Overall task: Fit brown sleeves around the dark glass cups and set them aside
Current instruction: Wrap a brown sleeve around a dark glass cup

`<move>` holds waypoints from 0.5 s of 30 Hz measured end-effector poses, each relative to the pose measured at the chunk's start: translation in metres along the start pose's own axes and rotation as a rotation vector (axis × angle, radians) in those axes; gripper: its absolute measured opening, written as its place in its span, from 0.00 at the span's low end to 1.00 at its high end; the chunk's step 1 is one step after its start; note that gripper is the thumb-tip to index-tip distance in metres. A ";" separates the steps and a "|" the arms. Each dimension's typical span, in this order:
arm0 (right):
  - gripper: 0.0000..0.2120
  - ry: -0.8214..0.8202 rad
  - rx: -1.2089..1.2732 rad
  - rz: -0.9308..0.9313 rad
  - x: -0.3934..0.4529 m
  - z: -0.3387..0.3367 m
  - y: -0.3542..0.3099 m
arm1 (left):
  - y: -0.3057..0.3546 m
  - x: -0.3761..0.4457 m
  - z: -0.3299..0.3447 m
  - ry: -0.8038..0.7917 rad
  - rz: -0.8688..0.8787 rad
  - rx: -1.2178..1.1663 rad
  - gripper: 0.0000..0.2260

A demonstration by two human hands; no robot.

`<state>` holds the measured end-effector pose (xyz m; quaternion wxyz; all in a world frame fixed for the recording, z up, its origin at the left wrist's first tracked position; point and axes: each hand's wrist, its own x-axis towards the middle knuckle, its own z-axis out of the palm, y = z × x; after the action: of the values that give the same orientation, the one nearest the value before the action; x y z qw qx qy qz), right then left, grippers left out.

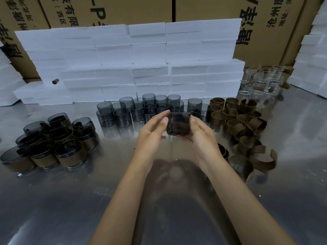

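Above the middle of the steel table I hold one dark glass cup (178, 123) between both hands. My left hand (152, 134) touches its left side with thumb and fingertips, and my right hand (203, 137) cups its right side and bottom. Whether a sleeve is on it I cannot tell. Several bare dark cups (138, 110) stand behind it. Loose brown sleeves (242, 124) lie in a heap to the right. Several cups wearing brown sleeves (51, 144) are grouped at the left.
White foam blocks (134, 62) are stacked along the back, with cardboard boxes (109, 9) behind them. Clear glass beakers (260, 80) stand at the back right. More foam (311, 55) rises at the right edge. The shiny table (70, 200) stretches toward me.
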<state>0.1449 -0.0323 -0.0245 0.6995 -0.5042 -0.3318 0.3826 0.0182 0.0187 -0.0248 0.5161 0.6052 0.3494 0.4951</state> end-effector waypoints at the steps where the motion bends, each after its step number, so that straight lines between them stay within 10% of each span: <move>1: 0.13 0.002 0.041 0.017 0.000 0.000 -0.001 | 0.001 0.000 0.000 -0.007 -0.010 -0.025 0.11; 15: 0.16 -0.177 0.489 0.344 0.008 -0.008 -0.006 | 0.008 -0.006 0.002 -0.219 0.072 -0.088 0.25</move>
<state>0.1565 -0.0301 -0.0203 0.6933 -0.3343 -0.1993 0.6064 0.0183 0.0107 -0.0189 0.5592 0.6446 0.2469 0.4591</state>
